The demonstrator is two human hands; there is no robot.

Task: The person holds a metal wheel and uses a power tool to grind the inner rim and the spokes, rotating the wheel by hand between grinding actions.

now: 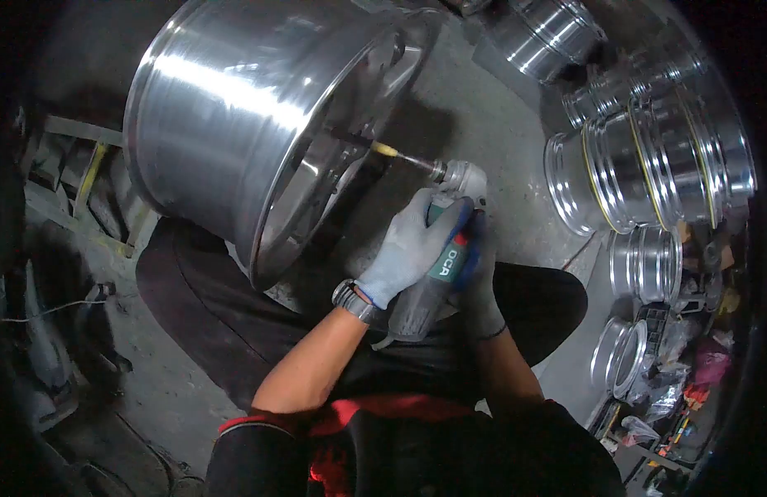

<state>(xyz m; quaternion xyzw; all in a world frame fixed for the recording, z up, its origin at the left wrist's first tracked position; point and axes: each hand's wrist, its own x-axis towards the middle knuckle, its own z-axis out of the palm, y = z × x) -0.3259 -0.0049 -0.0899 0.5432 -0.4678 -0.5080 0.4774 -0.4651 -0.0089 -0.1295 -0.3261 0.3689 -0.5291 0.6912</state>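
A green and dark grey DCA angle grinder [425,298] is held between both of my gloved hands. Its metal head points away from me, and a thin shaft with a yellow part [384,149] reaches left toward a wheel rim. My left hand [408,244] wraps over the near side of the body. My right hand [481,265] grips the far right side, partly in shadow and blurred. The large shiny wheel rim [218,116] lies tilted in front of my left leg, its spoked face turned toward the tool. Whether the tip touches the spokes is hard to see.
Several polished rims [648,166] are stacked on the right, with more at the top right. A single rim [619,356] stands beside loose parts and bags. A metal frame [77,182] is at the left. The concrete floor [499,108] shows between the rims.
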